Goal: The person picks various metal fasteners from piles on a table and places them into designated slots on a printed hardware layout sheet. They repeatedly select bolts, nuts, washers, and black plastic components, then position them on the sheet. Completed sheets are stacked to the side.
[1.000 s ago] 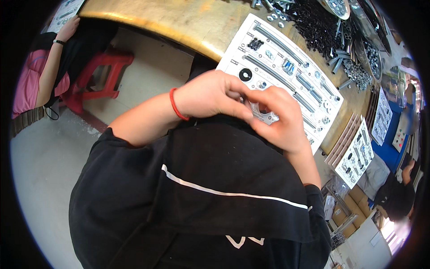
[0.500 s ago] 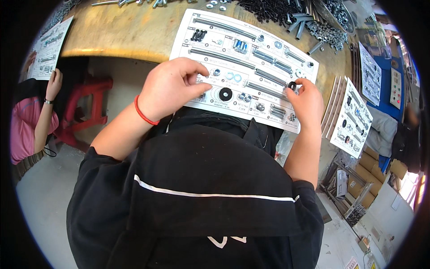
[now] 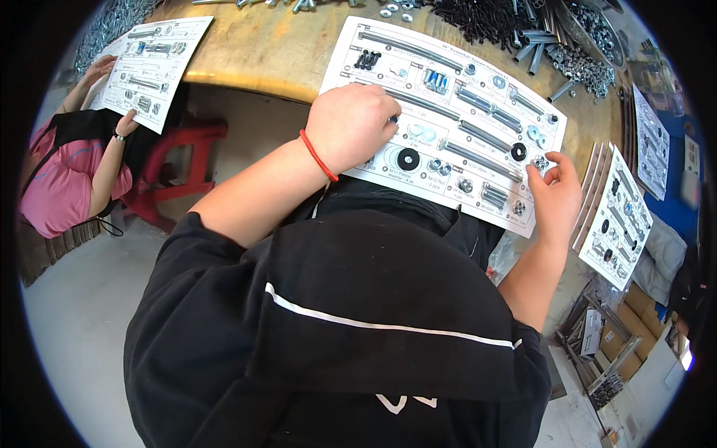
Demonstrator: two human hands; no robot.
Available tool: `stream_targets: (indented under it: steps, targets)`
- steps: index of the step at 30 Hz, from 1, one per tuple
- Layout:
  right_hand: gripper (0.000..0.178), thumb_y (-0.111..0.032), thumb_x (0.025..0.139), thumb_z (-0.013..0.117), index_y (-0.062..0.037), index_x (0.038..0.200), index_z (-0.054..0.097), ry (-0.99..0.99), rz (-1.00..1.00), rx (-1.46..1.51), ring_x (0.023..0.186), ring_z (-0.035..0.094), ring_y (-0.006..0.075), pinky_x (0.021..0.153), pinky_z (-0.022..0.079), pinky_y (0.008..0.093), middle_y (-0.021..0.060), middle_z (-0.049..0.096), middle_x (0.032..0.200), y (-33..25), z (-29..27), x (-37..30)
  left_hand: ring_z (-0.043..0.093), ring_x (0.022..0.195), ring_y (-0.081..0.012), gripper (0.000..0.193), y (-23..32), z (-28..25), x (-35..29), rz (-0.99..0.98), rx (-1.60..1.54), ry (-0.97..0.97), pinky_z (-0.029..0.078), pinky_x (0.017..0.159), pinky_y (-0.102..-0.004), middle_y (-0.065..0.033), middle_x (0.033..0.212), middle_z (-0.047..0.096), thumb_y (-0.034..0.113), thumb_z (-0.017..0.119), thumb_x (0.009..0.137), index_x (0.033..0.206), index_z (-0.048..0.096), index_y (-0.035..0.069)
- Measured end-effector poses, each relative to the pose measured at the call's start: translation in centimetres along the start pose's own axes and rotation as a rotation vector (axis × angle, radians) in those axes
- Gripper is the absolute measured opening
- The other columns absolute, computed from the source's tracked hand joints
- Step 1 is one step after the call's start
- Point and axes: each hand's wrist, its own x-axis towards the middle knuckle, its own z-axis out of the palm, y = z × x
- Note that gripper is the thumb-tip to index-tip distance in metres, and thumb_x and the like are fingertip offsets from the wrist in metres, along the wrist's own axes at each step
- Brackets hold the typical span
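A white printed card (image 3: 373, 60) lies in front of me at the table's near edge, with rows of bolts, nuts and washers shown on it. I cannot tell which are real and which are printed. My left hand (image 3: 351, 127) bends over the card's left side, its fingertips closed at a small nut (image 3: 394, 119). To the right of them are pale ring washers (image 3: 421, 133), and lower down a black round washer (image 3: 408, 159). My right hand (image 3: 554, 193) is at the card's right edge, thumb and fingers apart, holding nothing. Beside it on the card is a black ring (image 3: 519, 151).
Loose hardware is heaped along the far side of the wooden table (image 3: 254, 56): black screws (image 3: 478, 22), metal tubes (image 3: 532, 48) and nuts (image 3: 586, 71). Stacked cards (image 3: 616, 216) stand at right. At left, a person in pink holds another card (image 3: 149, 71), near a red stool (image 3: 175, 157).
My right hand has left the black ring and moved right. The left fingers have come down onto the nut. The view has shifted, and the other person's card has swung into fuller sight.
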Motion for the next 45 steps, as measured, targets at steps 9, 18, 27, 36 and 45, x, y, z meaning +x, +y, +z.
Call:
stream_targets:
  steps: [9,18,27,36,45]
  targets:
    - [0.03,-0.011,0.082,0.068,0.0002,0.109,0.064,0.161,-0.114,0.196,0.074,0.055,0.0165,0.065,0.045,0.0304,0.0077,0.061,0.086,5.6,0.1,-2.4,0.064,0.094,-0.0267,0.047,-3.1,-3.5,-2.2,-0.143,-0.012,0.24,0.052,0.08,-0.0371,-0.0079,0.1,0.068,0.032,0.079,0.073,0.111,0.067,0.009]
    - [0.041,-0.007,0.086,0.06,0.0003,0.126,0.054,0.226,-0.137,0.054,0.12,0.049,0.0372,0.101,0.039,0.0448,0.0193,0.056,0.128,4.3,2.0,-5.0,0.054,0.12,-0.0331,0.072,-3.1,-3.0,-3.5,-0.365,-0.535,0.018,0.042,0.101,-0.0372,-0.0282,0.122,0.059,0.029,0.07,0.085,0.137,0.041,-0.012]
    - [0.044,-0.004,0.091,0.053,0.001,0.134,0.047,0.097,0.146,0.52,0.117,0.052,0.0262,0.101,0.041,0.038,0.0186,0.055,0.125,5.2,2.7,-4.1,0.054,0.119,-0.0214,0.051,-5.7,-2.9,-1.8,-0.767,-1.345,0.131,0.042,0.103,-0.032,-0.0164,0.128,0.056,0.017,0.053,0.097,0.139,0.041,-0.01]
    - [0.037,-0.001,0.09,0.054,0.0054,0.126,0.051,0.147,0.249,1.092,0.112,0.053,0.0219,0.099,0.041,0.033,0.0157,0.054,0.121,5.5,2.6,-2.5,0.063,0.1,-0.02,0.034,-7.3,0.0,-1.0,-0.836,-1.479,0.06,0.051,0.086,-0.0299,-0.0144,0.114,0.065,0.013,0.046,0.099,0.127,0.052,-0.006]
    - [0.036,0.0,0.088,0.056,0.0052,0.123,0.052,0.18,0.265,1.171,0.11,0.053,0.0208,0.096,0.042,0.0321,0.0153,0.055,0.117,5.0,2.1,-2.8,0.063,0.106,-0.0227,0.036,-6.3,-0.7,-1.1,-0.786,-1.67,0.072,0.052,0.091,-0.0335,-0.0177,0.121,0.062,0.007,0.04,0.1,0.132,0.048,-0.007]
